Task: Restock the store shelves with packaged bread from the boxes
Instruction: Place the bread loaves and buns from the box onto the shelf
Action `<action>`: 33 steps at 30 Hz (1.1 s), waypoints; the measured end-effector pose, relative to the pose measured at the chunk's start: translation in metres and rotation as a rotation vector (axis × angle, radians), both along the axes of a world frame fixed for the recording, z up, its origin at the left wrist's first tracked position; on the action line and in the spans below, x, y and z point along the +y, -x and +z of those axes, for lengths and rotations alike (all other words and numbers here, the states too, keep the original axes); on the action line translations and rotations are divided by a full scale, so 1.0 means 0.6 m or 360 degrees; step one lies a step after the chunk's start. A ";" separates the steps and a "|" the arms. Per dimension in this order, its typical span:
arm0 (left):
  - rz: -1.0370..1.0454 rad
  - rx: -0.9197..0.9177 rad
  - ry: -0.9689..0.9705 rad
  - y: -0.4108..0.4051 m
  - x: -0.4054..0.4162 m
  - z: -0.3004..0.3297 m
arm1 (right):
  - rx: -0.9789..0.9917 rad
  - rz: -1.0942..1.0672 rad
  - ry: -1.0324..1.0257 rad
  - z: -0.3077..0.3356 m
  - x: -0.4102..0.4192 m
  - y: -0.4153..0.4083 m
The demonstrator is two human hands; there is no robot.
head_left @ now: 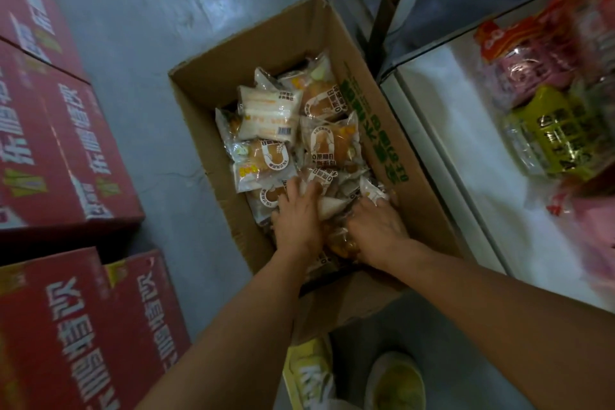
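An open brown cardboard box (396,156) stands on the floor, holding several clear-wrapped bread packets (269,113). Both my hands reach into its near end. My left hand (298,216) lies palm down on the packets, fingers spread over a round bun packet and a pale wedge-shaped one (329,206). My right hand (376,226) is beside it, fingers curled down around a white-wrapped packet (372,191) at the box's right wall. Darker buns (342,243) lie under my wrists.
A white shelf (442,130) runs along the right with red, pink and yellow packaged goods (559,130) on it. Stacked red cartons (63,143) fill the left side. Grey floor lies between them. My yellow shoes (309,376) are below the box.
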State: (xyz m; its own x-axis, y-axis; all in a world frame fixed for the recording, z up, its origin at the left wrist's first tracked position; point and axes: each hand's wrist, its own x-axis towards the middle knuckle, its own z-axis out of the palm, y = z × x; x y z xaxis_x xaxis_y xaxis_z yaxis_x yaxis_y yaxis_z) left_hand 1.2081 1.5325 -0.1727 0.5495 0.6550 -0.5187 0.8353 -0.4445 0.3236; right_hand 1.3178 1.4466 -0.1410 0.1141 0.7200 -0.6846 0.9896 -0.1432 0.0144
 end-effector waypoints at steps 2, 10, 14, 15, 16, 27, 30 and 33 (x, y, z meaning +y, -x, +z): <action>0.0157 -0.0135 0.0126 0.010 0.003 0.018 | 0.0114 -0.0141 -0.0032 0.008 -0.009 -0.003; 0.1260 -0.0810 0.0720 0.050 0.001 0.162 | 0.0882 -0.1724 -0.0443 0.132 -0.054 -0.021; 0.1554 -0.1063 0.0865 0.081 0.000 0.266 | 0.1379 -0.2266 -0.0514 0.251 -0.054 -0.027; 0.1583 -0.1106 0.0867 0.088 0.001 0.296 | 0.1473 -0.2302 -0.0534 0.288 -0.052 -0.028; 0.1621 -0.1139 0.0892 0.094 0.002 0.326 | 0.1558 -0.2325 -0.0545 0.324 -0.050 -0.029; 0.1794 -0.1505 0.1565 0.096 -0.005 0.677 | 0.2207 -0.2354 -0.0678 0.677 -0.042 0.008; 0.1564 -0.1531 0.1727 0.096 -0.014 0.757 | 0.2253 -0.2331 -0.0758 0.758 -0.053 0.022; 0.1510 -0.1513 0.1780 0.111 -0.021 0.819 | 0.2252 -0.2254 -0.0768 0.831 -0.072 0.031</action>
State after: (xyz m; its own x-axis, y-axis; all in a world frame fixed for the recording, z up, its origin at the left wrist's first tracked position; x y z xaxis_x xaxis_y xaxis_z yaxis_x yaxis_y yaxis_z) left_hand 1.1416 1.5200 0.3188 0.5753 0.4845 -0.6590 0.0055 0.8033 0.5955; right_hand 1.2991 1.4036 0.3577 0.3098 0.7362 -0.6016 -0.5003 -0.4119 -0.7617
